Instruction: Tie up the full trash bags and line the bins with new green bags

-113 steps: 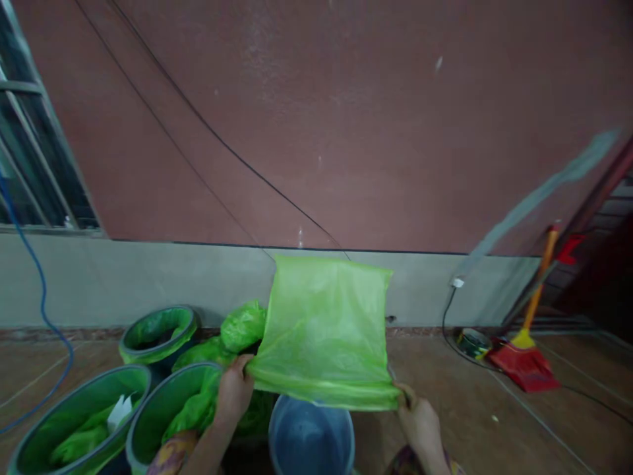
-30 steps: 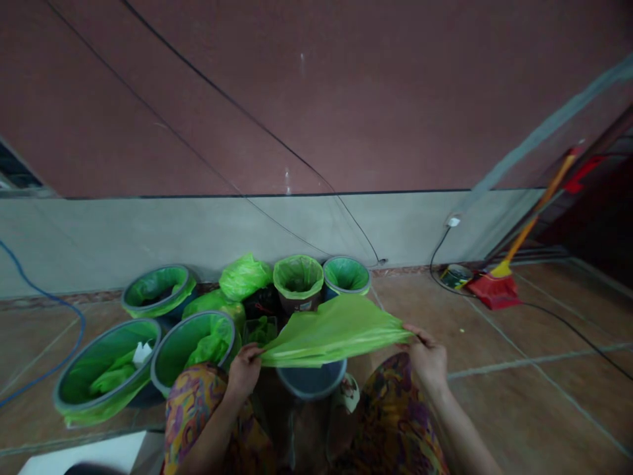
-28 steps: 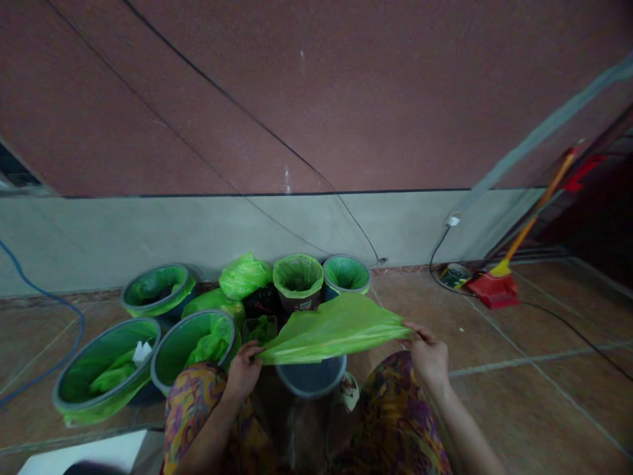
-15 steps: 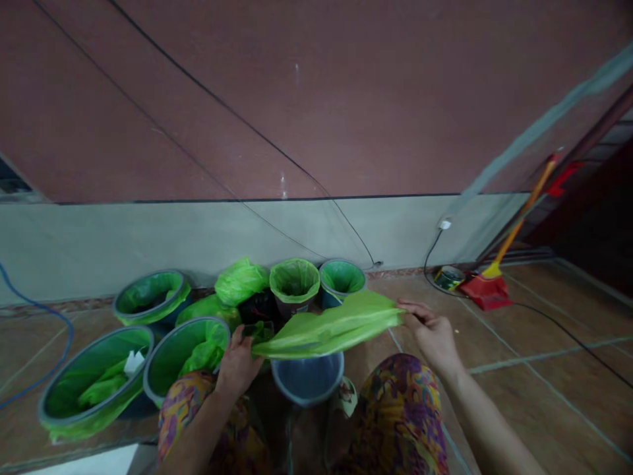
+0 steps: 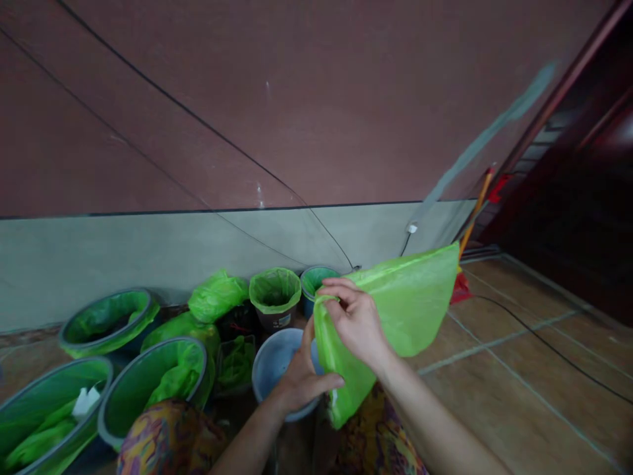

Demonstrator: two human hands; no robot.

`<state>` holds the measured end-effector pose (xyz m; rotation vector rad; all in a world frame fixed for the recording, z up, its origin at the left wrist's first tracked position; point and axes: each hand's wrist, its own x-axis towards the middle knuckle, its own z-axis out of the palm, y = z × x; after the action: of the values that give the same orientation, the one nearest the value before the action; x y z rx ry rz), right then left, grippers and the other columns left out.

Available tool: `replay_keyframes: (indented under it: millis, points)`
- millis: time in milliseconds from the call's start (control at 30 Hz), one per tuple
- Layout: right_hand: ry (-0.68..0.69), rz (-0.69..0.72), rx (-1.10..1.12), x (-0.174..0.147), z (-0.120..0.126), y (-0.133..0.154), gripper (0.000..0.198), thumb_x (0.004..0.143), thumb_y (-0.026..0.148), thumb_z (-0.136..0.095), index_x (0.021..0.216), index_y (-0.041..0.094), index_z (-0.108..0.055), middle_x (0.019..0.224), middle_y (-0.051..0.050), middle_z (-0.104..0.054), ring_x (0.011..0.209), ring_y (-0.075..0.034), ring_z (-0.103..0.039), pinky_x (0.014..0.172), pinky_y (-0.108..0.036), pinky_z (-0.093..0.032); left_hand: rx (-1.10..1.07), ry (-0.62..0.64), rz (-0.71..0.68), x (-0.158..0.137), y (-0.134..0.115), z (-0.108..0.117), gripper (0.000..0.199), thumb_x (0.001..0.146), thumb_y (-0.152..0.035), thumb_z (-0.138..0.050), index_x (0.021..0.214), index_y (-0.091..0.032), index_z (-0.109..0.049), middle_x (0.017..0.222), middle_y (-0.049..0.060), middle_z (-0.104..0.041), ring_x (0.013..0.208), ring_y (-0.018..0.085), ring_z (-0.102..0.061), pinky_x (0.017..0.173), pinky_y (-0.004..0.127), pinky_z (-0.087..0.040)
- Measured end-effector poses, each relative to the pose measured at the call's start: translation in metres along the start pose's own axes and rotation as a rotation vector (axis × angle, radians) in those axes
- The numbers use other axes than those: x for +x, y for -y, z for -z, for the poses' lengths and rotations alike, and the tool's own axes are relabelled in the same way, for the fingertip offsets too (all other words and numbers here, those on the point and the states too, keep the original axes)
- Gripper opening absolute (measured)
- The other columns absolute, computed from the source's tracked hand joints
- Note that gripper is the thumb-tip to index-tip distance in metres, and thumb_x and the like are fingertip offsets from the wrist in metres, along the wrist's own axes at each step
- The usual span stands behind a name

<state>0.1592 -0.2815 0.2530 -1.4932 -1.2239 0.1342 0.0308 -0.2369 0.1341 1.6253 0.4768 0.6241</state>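
- Well over on the left, a big bin [image 5: 74,432] with a green liner holds green plastic and something white.
- Behind it, near the wall [image 5: 212,244], a second lined bin [image 5: 106,343] has dark contents.
- Next, a third lined bin [image 5: 131,389] stands just beside the patterned cloth over one knee [image 5: 168,439].
- Near the wall, a crumpled green bag [image 5: 217,295] sits on a pile, a clear container [image 5: 236,389] in front.
- Further along come a brown lined bin [image 5: 270,320] and, nearer the person, a grey-blue bucket [image 5: 277,356].
- Partly over that bucket, the left hand [image 5: 297,379] is spread, thumb apart from the fingers, at the bag's near edge.
- The right hand [image 5: 353,320] pinches the upper corner of that edge, partly hiding a blue bin [image 5: 307,307].
- From both hands, the green bag [image 5: 410,300] fans out to the right, in the air.
- Beyond it show a red dustpan [image 5: 461,289], an orange handle [image 5: 477,214] and a dark door [image 5: 564,198].
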Motion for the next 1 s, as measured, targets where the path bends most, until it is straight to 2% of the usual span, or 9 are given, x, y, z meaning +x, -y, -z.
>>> replay_keyframes:
  millis: [167, 267, 367, 467, 567, 633, 733, 867, 1000]
  points:
    - [0.023, 0.094, 0.036, 0.013, -0.016, 0.012, 0.027, 0.076, 0.007, -0.051, 0.086, 0.021, -0.073, 0.105, -0.005, -0.068, 0.101, -0.016, -0.065, 0.095, -0.033, -0.049, -0.136, 0.041, 0.006, 0.012, -0.012, -0.005, 0.063, 0.064, -0.033, -0.080, 0.122, -0.017, -0.062, 0.118, 0.010, -0.069, 0.109, 0.029, -0.061, 0.096, 0.039, -0.048]
    - [0.037, 0.104, 0.030, 0.023, -0.030, 0.018, 0.026, 0.076, 0.005, -0.051, 0.082, 0.020, -0.072, 0.103, -0.005, -0.068, 0.097, -0.015, -0.065, 0.092, -0.032, -0.051, -0.209, -0.054, 0.063, 0.014, -0.012, -0.015, 0.033, 0.071, -0.039, -0.073, 0.094, -0.016, -0.072, 0.091, 0.007, -0.076, 0.086, 0.024, -0.068, 0.078, 0.033, -0.055]
    - [0.127, 0.120, 0.019, 0.027, -0.034, 0.031, 0.024, 0.078, 0.010, -0.055, 0.095, 0.019, -0.070, 0.114, -0.007, -0.065, 0.092, -0.014, -0.065, 0.088, -0.032, -0.054, -0.282, -0.205, 0.158, 0.015, -0.009, -0.013, 0.029, 0.067, -0.044, -0.075, 0.071, -0.016, -0.072, 0.067, 0.004, -0.073, 0.064, 0.022, -0.067, 0.060, 0.030, -0.055]
    - [0.203, 0.233, 0.022, 0.022, -0.008, 0.048, 0.050, 0.079, 0.021, -0.064, 0.128, 0.022, -0.056, 0.138, -0.010, -0.050, 0.092, -0.014, -0.065, 0.088, -0.034, -0.055, -0.390, -0.328, 0.237, 0.010, -0.010, 0.009, 0.034, 0.057, -0.045, -0.082, 0.068, -0.015, -0.072, 0.063, 0.005, -0.073, 0.061, 0.023, -0.069, 0.059, 0.031, -0.055]
    - [0.004, 0.300, -0.013, 0.018, 0.044, 0.038, 0.055, 0.081, 0.030, -0.066, 0.134, 0.028, -0.051, 0.143, -0.008, -0.046, 0.107, -0.018, -0.061, 0.099, -0.041, -0.049, -0.506, -0.478, 0.316, -0.004, -0.018, 0.040, 0.038, 0.054, -0.040, -0.085, 0.079, -0.014, -0.073, 0.072, 0.006, -0.076, 0.068, 0.024, -0.072, 0.064, 0.032, -0.057]
    - [-0.213, 0.205, -0.025, 0.019, 0.076, 0.007, 0.056, 0.078, 0.037, -0.069, 0.131, 0.028, -0.053, 0.139, -0.009, -0.051, 0.114, -0.023, -0.058, 0.102, -0.044, -0.046, -0.549, -0.582, 0.369, -0.016, -0.025, 0.060, 0.039, 0.053, -0.034, -0.086, 0.084, -0.014, -0.072, 0.077, 0.006, -0.077, 0.071, 0.024, -0.072, 0.065, 0.032, -0.058]
    - [-0.298, -0.176, 0.081, 0.020, 0.096, -0.060, 0.057, 0.077, 0.052, -0.067, 0.128, 0.028, -0.057, 0.122, -0.009, -0.064, 0.109, -0.026, -0.061, 0.091, -0.042, -0.052, -0.564, -0.694, 0.415, -0.032, -0.033, 0.082, 0.038, 0.054, -0.025, -0.085, 0.088, -0.016, -0.070, 0.081, 0.005, -0.077, 0.072, 0.023, -0.073, 0.065, 0.030, -0.059]
    - [0.072, -0.540, 0.341, -0.002, 0.073, -0.116, 0.044, 0.074, 0.060, -0.065, 0.097, 0.023, -0.073, 0.086, -0.008, -0.074, 0.084, -0.026, -0.068, 0.075, -0.040, -0.055, -0.500, -0.760, 0.471, -0.047, -0.035, 0.101, 0.026, 0.062, -0.024, -0.080, 0.086, -0.020, -0.069, 0.077, 0.003, -0.076, 0.069, 0.024, -0.073, 0.064, 0.034, -0.061]
    - [0.365, -0.701, 0.540, -0.013, 0.053, -0.106, 0.065, 0.079, 0.076, -0.045, 0.080, 0.019, -0.075, 0.075, -0.012, -0.073, 0.075, -0.027, -0.069, 0.073, -0.042, -0.054, -0.469, -0.760, 0.509, -0.057, -0.034, 0.118, 0.021, 0.065, -0.024, -0.078, 0.084, -0.018, -0.069, 0.076, 0.006, -0.076, 0.066, 0.026, -0.072, 0.062, 0.037, -0.060]
